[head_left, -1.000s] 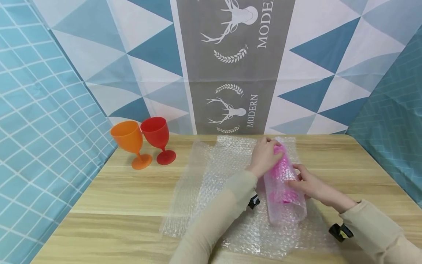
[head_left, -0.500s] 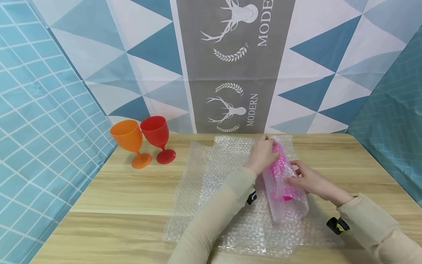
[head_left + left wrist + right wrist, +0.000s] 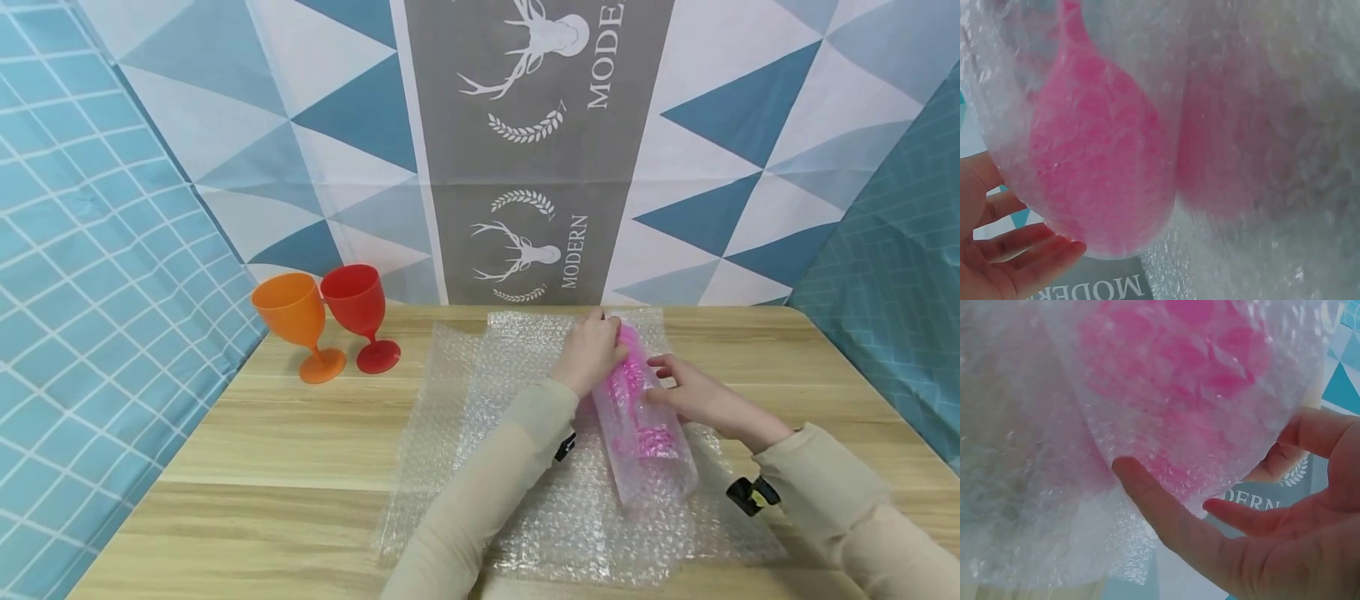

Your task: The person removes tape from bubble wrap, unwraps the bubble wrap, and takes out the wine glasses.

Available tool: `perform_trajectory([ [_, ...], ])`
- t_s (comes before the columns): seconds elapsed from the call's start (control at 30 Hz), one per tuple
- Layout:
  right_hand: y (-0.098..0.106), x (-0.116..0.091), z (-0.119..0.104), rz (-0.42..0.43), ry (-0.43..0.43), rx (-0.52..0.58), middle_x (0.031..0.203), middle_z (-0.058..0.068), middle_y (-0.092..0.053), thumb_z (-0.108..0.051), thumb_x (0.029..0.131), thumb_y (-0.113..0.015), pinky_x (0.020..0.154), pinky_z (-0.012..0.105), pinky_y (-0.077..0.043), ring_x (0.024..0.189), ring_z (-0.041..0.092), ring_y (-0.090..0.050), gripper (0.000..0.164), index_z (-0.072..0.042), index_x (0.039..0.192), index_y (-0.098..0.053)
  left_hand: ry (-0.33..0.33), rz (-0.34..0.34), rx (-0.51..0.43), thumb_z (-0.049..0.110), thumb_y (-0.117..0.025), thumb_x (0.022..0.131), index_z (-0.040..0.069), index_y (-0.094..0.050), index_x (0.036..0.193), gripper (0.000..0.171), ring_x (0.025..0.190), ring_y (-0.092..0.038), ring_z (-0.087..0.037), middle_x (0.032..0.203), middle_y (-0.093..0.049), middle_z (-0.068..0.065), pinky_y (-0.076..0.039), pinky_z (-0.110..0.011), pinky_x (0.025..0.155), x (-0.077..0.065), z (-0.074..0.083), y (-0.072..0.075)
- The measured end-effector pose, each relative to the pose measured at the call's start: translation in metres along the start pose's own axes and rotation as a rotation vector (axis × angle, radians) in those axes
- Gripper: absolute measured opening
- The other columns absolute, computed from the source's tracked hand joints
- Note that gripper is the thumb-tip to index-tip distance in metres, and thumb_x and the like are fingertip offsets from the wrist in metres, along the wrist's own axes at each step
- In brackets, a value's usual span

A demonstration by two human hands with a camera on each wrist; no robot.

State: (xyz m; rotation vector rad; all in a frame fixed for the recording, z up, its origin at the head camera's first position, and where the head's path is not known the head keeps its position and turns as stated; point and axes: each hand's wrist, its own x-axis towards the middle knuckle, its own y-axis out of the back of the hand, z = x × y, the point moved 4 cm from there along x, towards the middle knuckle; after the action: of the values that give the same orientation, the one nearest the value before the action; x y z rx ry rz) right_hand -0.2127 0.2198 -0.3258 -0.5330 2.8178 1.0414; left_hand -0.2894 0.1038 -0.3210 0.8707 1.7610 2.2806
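A pink goblet (image 3: 1100, 156) lies inside a roll of bubble wrap (image 3: 645, 454), its colour showing through the clear layers. At the far end of the roll, my left hand (image 3: 590, 352) grips the wrapped cup, fingers bent over its mouth end. My right hand (image 3: 705, 400) holds the roll's right side. In the right wrist view its thumb (image 3: 1154, 503) presses on the film, with the fingers round the far side. Below the roll, flat bubble wrap sheets (image 3: 517, 417) are spread on the table.
An orange goblet (image 3: 292, 308) and a red goblet (image 3: 356, 300) stand upright at the back left of the wooden table (image 3: 262, 467). A patterned cloth backdrop (image 3: 525, 158) rises behind the table's far edge.
The roll has turned slightly leftward, with the film closing further over the goblet's base. My right hand has shifted a little left and away from me; the left hand has moved slightly left.
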Motion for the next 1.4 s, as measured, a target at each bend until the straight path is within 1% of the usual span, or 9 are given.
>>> perform_trajectory([
  [0.2,0.002,0.011,-0.003,0.038,0.012,-0.007,0.134,0.038,-0.022,-0.024,0.093,-0.048,0.08,0.054,-0.048,0.116,0.053,-0.036,0.066,0.012,0.137,-0.014,-0.041,-0.022,-0.015,0.028,-0.064,0.083,0.013,-0.062,0.086,0.015,0.071,-0.055,-0.012,0.087,-0.055,0.001,-0.048,-0.02,0.063,0.001,-0.001,0.0],
  [0.37,0.004,0.021,0.001,0.057,-0.027,0.007,0.136,0.04,-0.015,-0.028,0.093,-0.048,0.081,0.055,-0.047,0.119,0.055,-0.031,0.073,0.012,0.138,-0.008,-0.054,-0.051,-0.024,0.025,-0.064,0.082,0.011,-0.062,0.085,0.014,0.068,-0.055,-0.01,0.086,-0.055,0.001,-0.048,-0.019,0.061,0.002,-0.002,0.002],
  [0.57,0.007,0.035,0.005,0.03,-0.067,0.067,0.141,0.036,-0.011,-0.037,0.088,-0.055,0.084,0.052,-0.047,0.123,0.051,-0.03,0.087,0.007,0.141,-0.001,-0.057,-0.093,0.015,0.022,-0.062,0.083,0.011,-0.063,0.09,0.013,0.072,-0.057,-0.013,0.09,-0.056,-0.001,-0.05,-0.022,0.064,0.004,-0.002,0.004],
  [0.73,0.008,0.042,0.009,-0.001,-0.077,0.092,0.143,0.034,-0.012,-0.038,0.086,-0.057,0.085,0.052,-0.046,0.124,0.048,-0.032,0.091,0.005,0.142,0.001,-0.059,-0.121,0.019,0.022,-0.062,0.084,0.011,-0.062,0.093,0.014,0.074,-0.059,-0.014,0.092,-0.057,-0.001,-0.05,-0.022,0.063,0.004,-0.003,0.003],
  [0.87,0.007,0.046,0.01,-0.005,-0.104,0.101,0.142,0.033,-0.014,-0.04,0.085,-0.059,0.085,0.052,-0.046,0.123,0.047,-0.033,0.095,0.005,0.142,0.002,-0.066,-0.111,0.025,0.022,-0.063,0.083,0.01,-0.062,0.092,0.014,0.074,-0.059,-0.014,0.092,-0.058,-0.001,-0.05,-0.021,0.064,0.004,-0.005,0.002],
  [1.0,0.005,0.051,0.011,0.0,-0.118,0.131,0.142,0.034,-0.014,-0.037,0.084,-0.059,0.082,0.048,-0.048,0.122,0.045,-0.035,0.094,0.005,0.142,0.003,-0.079,-0.093,0.048,0.023,-0.063,0.084,0.01,-0.063,0.093,0.016,0.075,-0.06,-0.014,0.094,-0.057,-0.002,-0.051,-0.02,0.065,0.003,-0.007,0.0],
  [1.1,0.003,0.052,0.012,0.007,-0.111,0.14,0.141,0.035,-0.013,-0.035,0.085,-0.059,0.081,0.047,-0.049,0.121,0.046,-0.036,0.093,0.005,0.141,0.002,-0.09,-0.077,0.065,0.024,-0.062,0.084,0.009,-0.063,0.093,0.017,0.073,-0.061,-0.015,0.095,-0.057,-0.002,-0.051,-0.02,0.064,0.002,-0.008,-0.002],
  [1.23,0.002,0.052,0.014,0.021,-0.095,0.126,0.14,0.034,-0.015,-0.036,0.084,-0.06,0.082,0.05,-0.048,0.12,0.048,-0.036,0.092,0.004,0.142,-0.001,-0.105,-0.041,0.09,0.024,-0.061,0.085,0.009,-0.063,0.092,0.018,0.071,-0.061,-0.015,0.093,-0.058,-0.002,-0.051,-0.019,0.062,0.002,-0.008,-0.003],
  [1.4,0.001,0.053,0.015,0.045,-0.079,0.108,0.139,0.034,-0.017,-0.037,0.084,-0.06,0.081,0.051,-0.048,0.118,0.049,-0.037,0.09,0.003,0.141,-0.005,-0.088,0.001,0.103,0.024,-0.062,0.084,0.009,-0.063,0.09,0.017,0.071,-0.061,-0.015,0.093,-0.06,-0.002,-0.052,-0.022,0.061,0.002,-0.01,-0.005],
])
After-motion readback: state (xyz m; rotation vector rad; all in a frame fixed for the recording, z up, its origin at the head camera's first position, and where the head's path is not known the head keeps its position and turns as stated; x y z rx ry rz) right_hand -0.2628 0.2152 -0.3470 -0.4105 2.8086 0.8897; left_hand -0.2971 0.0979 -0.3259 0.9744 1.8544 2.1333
